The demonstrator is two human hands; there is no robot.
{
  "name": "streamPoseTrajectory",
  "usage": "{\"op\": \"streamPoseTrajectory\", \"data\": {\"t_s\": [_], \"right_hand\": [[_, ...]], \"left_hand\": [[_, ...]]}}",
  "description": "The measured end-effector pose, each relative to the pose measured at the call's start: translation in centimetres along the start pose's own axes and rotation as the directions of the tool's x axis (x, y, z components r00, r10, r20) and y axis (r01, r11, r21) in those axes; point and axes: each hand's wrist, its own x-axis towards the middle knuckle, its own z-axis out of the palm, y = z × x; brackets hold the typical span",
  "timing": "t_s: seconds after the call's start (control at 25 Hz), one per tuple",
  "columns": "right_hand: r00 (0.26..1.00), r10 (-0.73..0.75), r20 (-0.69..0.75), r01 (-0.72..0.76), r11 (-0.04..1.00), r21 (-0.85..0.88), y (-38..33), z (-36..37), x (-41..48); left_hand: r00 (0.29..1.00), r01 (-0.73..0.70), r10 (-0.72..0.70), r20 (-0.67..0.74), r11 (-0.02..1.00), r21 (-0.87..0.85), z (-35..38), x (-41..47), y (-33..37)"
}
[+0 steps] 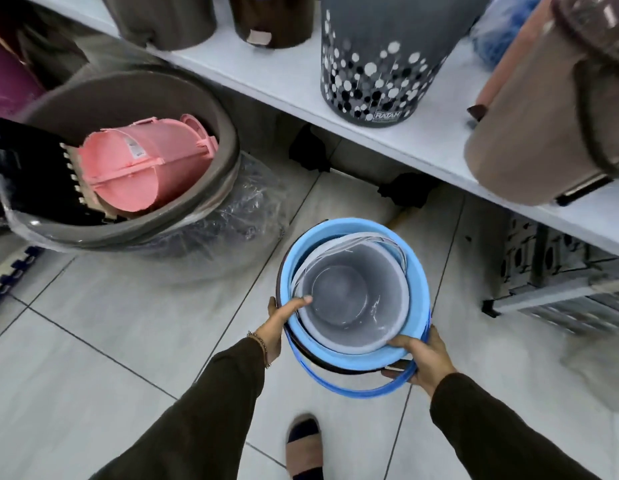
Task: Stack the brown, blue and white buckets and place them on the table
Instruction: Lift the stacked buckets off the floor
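Observation:
Three buckets are nested and held above the tiled floor in the lower middle. The white bucket point(353, 299) sits innermost, the blue bucket point(335, 233) surrounds it, and only a dark sliver of the brown bucket point(321, 362) shows beneath the blue rim. A blue handle point(353, 392) hangs below the stack. My left hand point(280, 322) grips the left rim with the thumb inside the white bucket. My right hand point(422, 358) holds the lower right rim and the handle.
A white table or shelf surface point(283, 74) runs across the top, carrying a grey dotted bin point(377, 64), brown bins and a tan pedal bin point(550, 119). A large grey tub point(197, 216) holding a pink bin point(145, 164) stands at left. My foot point(304, 448) is below.

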Motion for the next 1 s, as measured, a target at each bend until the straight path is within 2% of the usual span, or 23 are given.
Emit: {"op": "streamPoseTrajectory", "data": {"t_s": [0.12, 0.24, 0.32, 0.44, 0.56, 0.72, 0.88, 1.0], "right_hand": [[0.997, -0.079, 0.017, 0.079, 0.997, 0.026, -4.3, -0.6, -7.5], [0.99, -0.141, 0.01, 0.14, 0.989, 0.038, -8.7, -0.4, -14.9], [0.982, -0.189, -0.014, 0.189, 0.98, 0.064, -11.5, -0.4, -21.0], [0.958, -0.282, -0.044, 0.285, 0.955, 0.078, -15.7, -0.4, -29.5], [0.931, -0.356, -0.073, 0.363, 0.922, 0.135, -20.0, -0.9, -36.6], [0.87, -0.481, -0.111, 0.488, 0.871, 0.05, -25.6, -1.5, -43.8], [0.81, -0.578, -0.1, 0.584, 0.811, 0.042, -33.4, -1.6, -48.3], [0.745, -0.655, -0.122, 0.661, 0.75, 0.008, -39.4, -1.6, -49.1]], "left_hand": [[0.999, -0.032, 0.032, 0.004, 0.998, 0.055, 1.7, -8.2, 3.7], [0.979, -0.156, 0.164, -0.118, 0.985, 0.081, 3.3, -17.0, 8.3], [0.923, -0.33, 0.33, -0.198, 0.943, 0.035, 4.8, -23.7, 11.2], [0.793, -0.536, 0.547, -0.269, 0.836, 0.119, 6.3, -31.8, 15.0], [0.734, -0.625, 0.639, -0.228, 0.768, 0.142, 6.9, -37.6, 18.7], [0.663, -0.707, 0.722, -0.196, 0.691, 0.154, 9.4, -44.1, 24.3], [0.577, -0.79, 0.799, -0.169, 0.599, 0.131, 13.1, -49.0, 31.7], [0.548, -0.818, 0.824, -0.146, 0.564, 0.112, 15.7, -49.3, 37.4]]}}
